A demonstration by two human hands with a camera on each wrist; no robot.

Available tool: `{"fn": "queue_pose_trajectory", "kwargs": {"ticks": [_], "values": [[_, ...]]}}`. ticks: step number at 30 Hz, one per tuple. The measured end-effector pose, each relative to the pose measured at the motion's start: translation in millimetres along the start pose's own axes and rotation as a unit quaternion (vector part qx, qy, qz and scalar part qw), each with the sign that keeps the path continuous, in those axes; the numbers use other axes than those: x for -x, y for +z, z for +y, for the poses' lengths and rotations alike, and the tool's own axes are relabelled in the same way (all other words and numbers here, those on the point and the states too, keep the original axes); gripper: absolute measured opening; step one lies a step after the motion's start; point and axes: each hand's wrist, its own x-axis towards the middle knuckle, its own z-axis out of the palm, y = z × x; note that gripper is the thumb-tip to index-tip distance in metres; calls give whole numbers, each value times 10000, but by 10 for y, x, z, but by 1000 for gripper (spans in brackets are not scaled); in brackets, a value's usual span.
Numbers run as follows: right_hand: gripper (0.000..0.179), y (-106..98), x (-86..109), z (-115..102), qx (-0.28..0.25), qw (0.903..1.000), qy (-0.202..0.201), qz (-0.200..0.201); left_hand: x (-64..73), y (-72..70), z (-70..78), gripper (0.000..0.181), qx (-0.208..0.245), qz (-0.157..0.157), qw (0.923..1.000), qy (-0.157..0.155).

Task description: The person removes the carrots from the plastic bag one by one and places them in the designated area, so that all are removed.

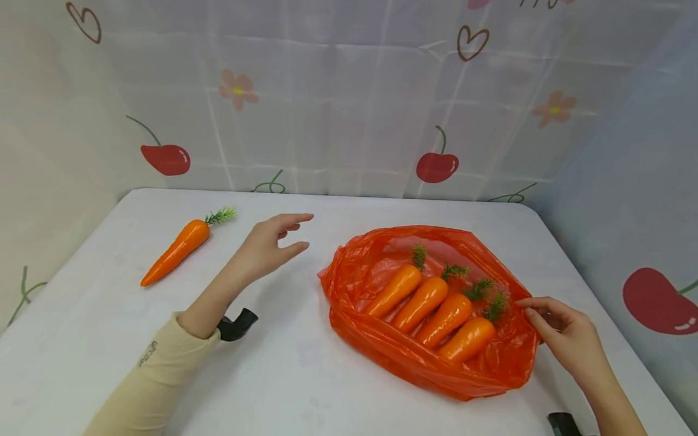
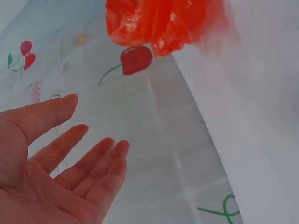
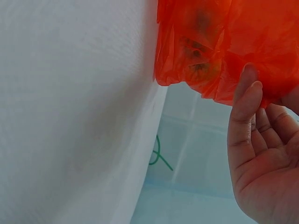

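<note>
A red plastic bag (image 1: 414, 366) lies on the table with its mouth spread wide. Inside it several orange carrots (image 1: 422, 303) with green tops lie side by side. My right hand (image 1: 569, 333) pinches the bag's right edge between thumb and fingers; the right wrist view shows the thin red film (image 3: 261, 42) at the fingertips. Left of the bag, my left hand (image 1: 267, 245) hovers over the table with fingers and thumb apart, holding nothing. In the left wrist view its palm (image 2: 60, 196) faces the camera. Another carrot (image 1: 177, 251) lies on the table to the left of this hand.
The white table (image 1: 283, 375) has rounded far corners. A pale curtain (image 1: 327, 109) printed with cherries, flowers and hearts hangs behind it and along the right side. Black straps (image 1: 237, 325) sit at the wrists.
</note>
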Motion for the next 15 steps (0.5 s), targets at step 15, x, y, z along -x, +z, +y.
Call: {"fn": "queue_pose_trajectory", "kwargs": {"ticks": [15], "values": [[25, 124, -113, 678, 153, 9995, -181, 191, -156, 635, 428, 44, 818, -1040, 9909, 262]]}}
